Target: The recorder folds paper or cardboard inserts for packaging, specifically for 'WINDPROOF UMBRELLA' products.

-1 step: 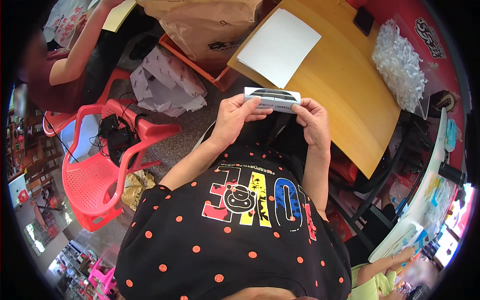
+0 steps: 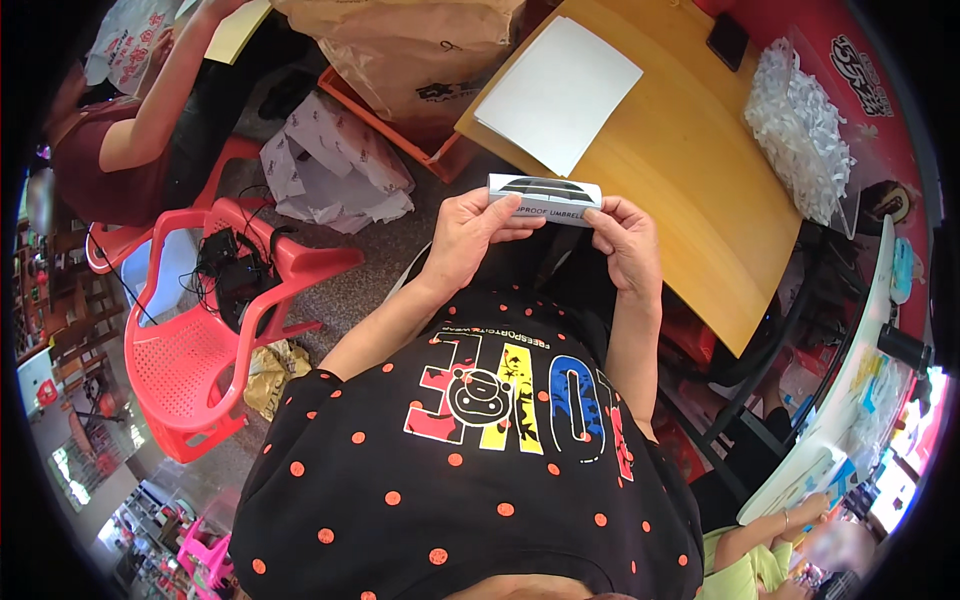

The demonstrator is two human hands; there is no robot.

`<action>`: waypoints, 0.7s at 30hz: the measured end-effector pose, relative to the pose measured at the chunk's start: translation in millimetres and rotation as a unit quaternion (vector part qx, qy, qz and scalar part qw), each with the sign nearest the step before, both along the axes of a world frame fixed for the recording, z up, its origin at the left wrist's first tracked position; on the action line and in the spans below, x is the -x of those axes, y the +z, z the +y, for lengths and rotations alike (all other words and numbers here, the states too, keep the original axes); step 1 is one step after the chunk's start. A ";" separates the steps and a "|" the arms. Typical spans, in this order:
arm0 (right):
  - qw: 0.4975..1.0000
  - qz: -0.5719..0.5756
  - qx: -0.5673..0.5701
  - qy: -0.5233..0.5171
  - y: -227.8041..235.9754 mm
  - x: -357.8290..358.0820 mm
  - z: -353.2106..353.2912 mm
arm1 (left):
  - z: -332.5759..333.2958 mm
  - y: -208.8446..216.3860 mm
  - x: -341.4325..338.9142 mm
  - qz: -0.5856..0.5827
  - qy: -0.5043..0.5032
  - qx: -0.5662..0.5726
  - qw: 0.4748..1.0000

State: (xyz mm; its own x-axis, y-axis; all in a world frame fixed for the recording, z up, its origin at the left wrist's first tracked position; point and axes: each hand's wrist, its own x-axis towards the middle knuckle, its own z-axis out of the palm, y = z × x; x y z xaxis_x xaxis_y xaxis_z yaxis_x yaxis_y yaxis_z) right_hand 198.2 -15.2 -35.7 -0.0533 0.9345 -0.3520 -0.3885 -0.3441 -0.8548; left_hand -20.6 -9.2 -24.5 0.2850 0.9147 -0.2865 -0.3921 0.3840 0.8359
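Observation:
In front of my chest I hold a folded printed card (image 2: 548, 198), pale grey and white with a black umbrella picture on it. My left hand (image 2: 468, 238) pinches its left end, the thumb lying over the front face. At the opposite end, my right hand (image 2: 630, 246) grips it between thumb and fingers. The card is stretched level between both hands, just off the edge of the wooden table (image 2: 690, 190). A stack of white sheets (image 2: 562, 92) rests on that table, right beyond the card. Most of my fingers behind the card are hidden.
A clear bin of white paper strips (image 2: 797, 140) and a dark phone (image 2: 727, 42) are on the table. A brown paper bag (image 2: 410, 50) stands in an orange crate (image 2: 425, 158). Left is a red plastic chair (image 2: 190, 350) holding black cables; co-workers sit far left and lower right.

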 end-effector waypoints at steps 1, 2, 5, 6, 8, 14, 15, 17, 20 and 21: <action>1.000 0.002 0.007 0.000 1.6 1.3 0.4 | 0.1 -0.3 0.2 0.007 -0.001 -0.003 1.000; 1.000 0.003 0.014 0.000 3.3 3.6 1.0 | 0.1 -0.5 0.4 0.015 -0.002 -0.006 1.000; 1.000 0.012 0.023 -0.003 3.1 5.0 0.8 | 1.6 -0.2 0.8 0.026 -0.008 -0.009 1.000; 1.000 0.016 0.024 -0.004 2.1 5.2 0.7 | 2.3 -0.3 1.3 0.029 -0.009 -0.009 0.999; 1.000 0.015 0.024 -0.006 -0.8 5.0 0.7 | 3.7 -1.4 1.4 0.028 -0.010 -0.011 0.999; 0.999 0.007 0.027 -0.016 -3.9 5.6 1.9 | 3.2 -3.9 1.3 0.004 -0.017 0.003 1.000; 1.000 0.005 0.026 -0.016 -4.0 5.4 2.3 | 3.1 -4.5 1.2 -0.001 -0.019 0.005 1.000; 1.000 0.003 0.026 -0.015 -4.7 5.0 2.4 | 3.5 -3.6 1.7 -0.002 -0.024 0.008 1.000; 1.000 -0.002 0.024 -0.016 -4.5 5.5 2.5 | 3.3 -2.2 1.0 -0.004 -0.019 0.009 1.000; 1.000 -0.004 0.024 -0.018 -3.9 5.7 2.4 | 3.3 -2.0 0.4 -0.005 -0.016 0.009 1.000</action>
State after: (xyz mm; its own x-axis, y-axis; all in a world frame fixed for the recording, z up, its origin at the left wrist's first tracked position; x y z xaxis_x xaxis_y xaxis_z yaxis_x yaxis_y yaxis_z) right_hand 192.5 -12.8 -39.6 -0.0160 0.9181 -0.3961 -0.3947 -0.3698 -0.8411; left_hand -21.0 -5.9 -26.5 0.3173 0.8995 -0.3005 -0.3867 0.4120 0.8250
